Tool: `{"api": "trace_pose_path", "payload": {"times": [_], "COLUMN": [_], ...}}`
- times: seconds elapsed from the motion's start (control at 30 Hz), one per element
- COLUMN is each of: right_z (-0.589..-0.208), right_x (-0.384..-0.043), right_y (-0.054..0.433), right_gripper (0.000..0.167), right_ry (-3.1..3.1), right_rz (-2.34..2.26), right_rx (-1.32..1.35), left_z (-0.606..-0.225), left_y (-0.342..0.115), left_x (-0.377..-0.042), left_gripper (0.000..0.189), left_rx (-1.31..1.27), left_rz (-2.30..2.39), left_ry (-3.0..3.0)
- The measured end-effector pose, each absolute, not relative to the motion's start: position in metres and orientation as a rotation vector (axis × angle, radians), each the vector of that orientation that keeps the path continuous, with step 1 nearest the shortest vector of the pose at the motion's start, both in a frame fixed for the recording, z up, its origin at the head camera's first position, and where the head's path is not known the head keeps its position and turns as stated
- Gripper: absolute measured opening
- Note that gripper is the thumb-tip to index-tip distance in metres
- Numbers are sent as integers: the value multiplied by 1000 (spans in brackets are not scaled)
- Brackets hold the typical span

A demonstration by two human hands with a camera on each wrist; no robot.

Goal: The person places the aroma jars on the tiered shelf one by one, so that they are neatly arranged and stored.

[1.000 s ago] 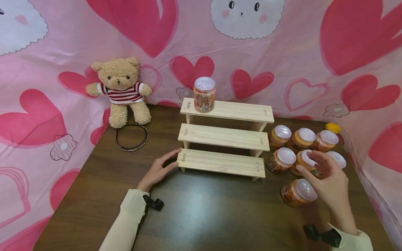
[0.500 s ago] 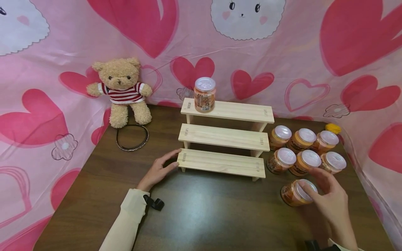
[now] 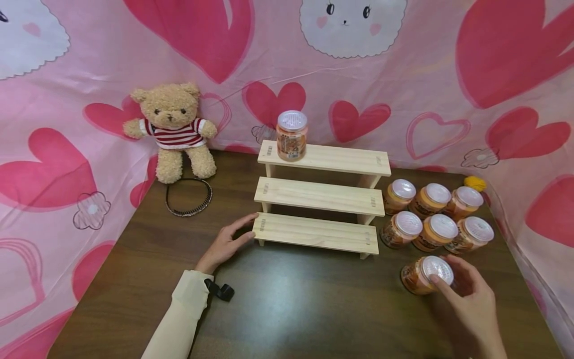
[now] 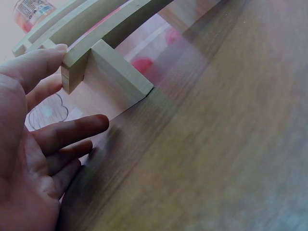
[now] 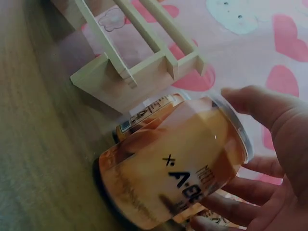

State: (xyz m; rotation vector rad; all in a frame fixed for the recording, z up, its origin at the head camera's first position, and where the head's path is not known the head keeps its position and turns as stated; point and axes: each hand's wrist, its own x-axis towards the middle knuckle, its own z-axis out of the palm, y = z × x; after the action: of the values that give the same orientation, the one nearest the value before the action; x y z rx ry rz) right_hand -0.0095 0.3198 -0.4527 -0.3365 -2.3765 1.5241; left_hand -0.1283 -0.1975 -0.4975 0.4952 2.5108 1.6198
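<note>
The left end of the lowest board of a wooden rack (image 3: pixel 314 232) is held by the left hand (image 3: pixel 226 245), with thumb and index finger set at the corners of that end and the other fingers extended below it. A jar (image 3: pixel 416 279), standing on the right part of the table (image 3: pixel 287 309), is gripped near its lid by the right hand (image 3: pixel 473 296), the thumb placed at one side of the lid and the fingers curved round the other. In the right wrist view, orange-brown colouring and black lettering are seen on the jar's side; part of the lettering is covered by fingers.

The rack is set toward the back edge of the table, with three boards stepped upward to the rear. On the left part of the highest board another jar (image 3: pixel 291 142) is stood upright. Between the rack and the table's right edge, six more jars are arranged in a rear row (image 3: pixel 428 202) and a front row (image 3: pixel 435 234), three to each.

A yellow object (image 3: pixel 475 183) is seen by the back right corner. By the back left corner a teddy bear (image 3: pixel 172 127) in a striped top is seated, with a dark headband (image 3: pixel 188 214) laid just before its feet. Behind the table, pink cloth (image 3: pixel 372 80) printed with hearts is hung.
</note>
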Motion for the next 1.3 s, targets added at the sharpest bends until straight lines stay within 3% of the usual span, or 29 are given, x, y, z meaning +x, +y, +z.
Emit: {"api": "trace_pose_path", "payload": {"times": [0.33, 0.93, 1.3], "right_z": [-467, -482, -467], "right_x": [-5, -9, -12], "right_y": [310, 309, 306], "right_gripper": [67, 66, 62], "right_ry": [-2159, -1874, -1833], "right_rz": [1732, 1815, 1798], "right_rx": [-459, -400, -446], "left_z": [-497, -498, -497], "left_y": [-198, -197, -197], "left_x": [-127, -128, -127], "left_gripper": [49, 50, 50], "left_rx": [484, 498, 516], "left_rz": [1621, 1613, 1628], "left_ry": [2510, 2511, 2499]}}
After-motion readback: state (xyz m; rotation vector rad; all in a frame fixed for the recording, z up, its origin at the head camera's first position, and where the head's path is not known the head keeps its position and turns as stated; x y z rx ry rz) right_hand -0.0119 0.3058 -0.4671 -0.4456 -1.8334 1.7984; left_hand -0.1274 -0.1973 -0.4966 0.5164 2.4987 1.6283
